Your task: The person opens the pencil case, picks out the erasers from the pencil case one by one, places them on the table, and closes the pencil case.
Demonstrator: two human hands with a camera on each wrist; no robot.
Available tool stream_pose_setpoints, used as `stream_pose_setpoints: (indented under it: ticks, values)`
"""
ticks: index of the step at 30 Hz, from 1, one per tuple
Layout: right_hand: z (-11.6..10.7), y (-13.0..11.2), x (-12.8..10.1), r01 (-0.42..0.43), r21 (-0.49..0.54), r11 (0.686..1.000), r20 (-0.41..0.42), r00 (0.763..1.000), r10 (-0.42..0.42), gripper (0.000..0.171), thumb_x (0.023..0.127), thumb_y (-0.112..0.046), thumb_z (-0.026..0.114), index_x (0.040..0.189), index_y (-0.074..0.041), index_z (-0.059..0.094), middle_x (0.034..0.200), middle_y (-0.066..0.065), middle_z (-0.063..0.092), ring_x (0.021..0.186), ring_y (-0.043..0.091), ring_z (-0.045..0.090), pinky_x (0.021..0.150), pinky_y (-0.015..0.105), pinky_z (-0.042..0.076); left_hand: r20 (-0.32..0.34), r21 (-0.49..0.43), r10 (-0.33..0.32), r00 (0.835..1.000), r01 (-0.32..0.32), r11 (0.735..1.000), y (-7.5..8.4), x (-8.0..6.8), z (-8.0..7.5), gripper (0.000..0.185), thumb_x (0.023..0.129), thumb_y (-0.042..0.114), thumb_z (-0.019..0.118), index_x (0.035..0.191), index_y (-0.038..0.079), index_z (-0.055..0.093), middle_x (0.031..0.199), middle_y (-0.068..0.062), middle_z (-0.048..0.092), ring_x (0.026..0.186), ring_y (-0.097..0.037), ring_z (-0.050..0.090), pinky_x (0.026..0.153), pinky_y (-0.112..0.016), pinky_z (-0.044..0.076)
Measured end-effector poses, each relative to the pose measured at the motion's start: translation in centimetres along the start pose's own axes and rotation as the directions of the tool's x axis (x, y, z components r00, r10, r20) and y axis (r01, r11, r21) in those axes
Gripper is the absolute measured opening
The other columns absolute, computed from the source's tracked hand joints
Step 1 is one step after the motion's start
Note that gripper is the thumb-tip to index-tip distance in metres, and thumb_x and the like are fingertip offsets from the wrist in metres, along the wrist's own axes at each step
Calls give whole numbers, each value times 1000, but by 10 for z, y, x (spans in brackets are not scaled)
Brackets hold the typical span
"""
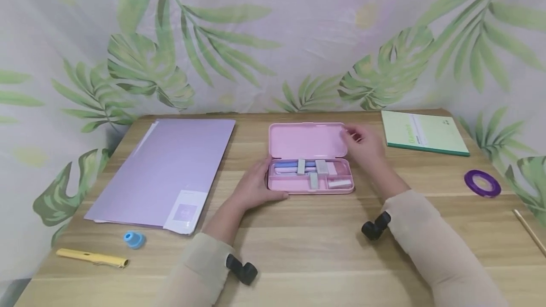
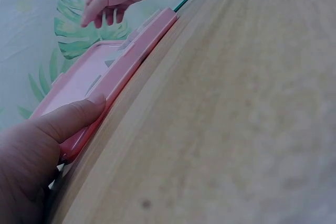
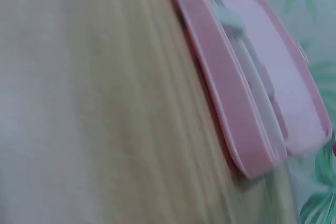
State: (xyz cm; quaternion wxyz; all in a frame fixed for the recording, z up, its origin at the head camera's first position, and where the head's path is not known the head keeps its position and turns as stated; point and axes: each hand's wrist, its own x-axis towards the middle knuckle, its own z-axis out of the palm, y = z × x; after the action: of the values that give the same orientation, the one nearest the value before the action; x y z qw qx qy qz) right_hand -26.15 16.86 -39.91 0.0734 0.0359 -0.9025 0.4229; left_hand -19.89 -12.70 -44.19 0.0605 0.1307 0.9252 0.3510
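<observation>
The pink pencil case (image 1: 310,181) lies open mid-table, the left hand (image 1: 256,188) pressing its 9 o'clock end, the right hand (image 1: 362,143) pinching the lid (image 1: 306,140) at 3 o'clock, probably mid-swing; next it needs a gentle tip.

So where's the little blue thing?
In the head view, the small blue plastic cap sits front-left on the wooden table, between the yellow pen and the purple folder.
</observation>
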Motion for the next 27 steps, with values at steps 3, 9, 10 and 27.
stream_pose_setpoints:
  ticks: [3,9,10,27]
  values:
    - [10,-22,-13,178,-134,975,231,962,-144,43,93,-37,63,126,-9,66,120,16,62,110,31,56,93,47,49,-2,-3,13,1000,-13,1000,-2,0,-3,117,67,49,84,156,6,21,158,-17,33,146,-35,30,120,-50,27]
    - [38,-44,-21,391,-369,843,475,859,-190,61,81,-53,72,129,-15,66,122,10,61,117,28,51,104,45,42,6,-4,4,1000,-4,1000,-3,0,-3,110,71,51,78,156,9,23,157,-15,35,145,-32,33,120,-48,29]
    - [42,-45,-22,404,-385,830,477,857,-196,60,80,-51,73,127,-14,67,119,9,62,114,27,51,102,44,42,5,-4,3,1000,-3,1000,-3,-1,-3,109,72,51,78,156,10,23,156,-15,36,145,-32,34,120,-48,29]
    - [-32,5,-38,162,-243,957,308,948,-82,60,82,-34,77,131,-4,59,127,19,56,118,38,50,99,56,45,15,-24,12,1000,-12,1000,-2,-1,-5,108,72,47,78,156,6,23,156,-17,36,145,-34,33,120,-48,28]
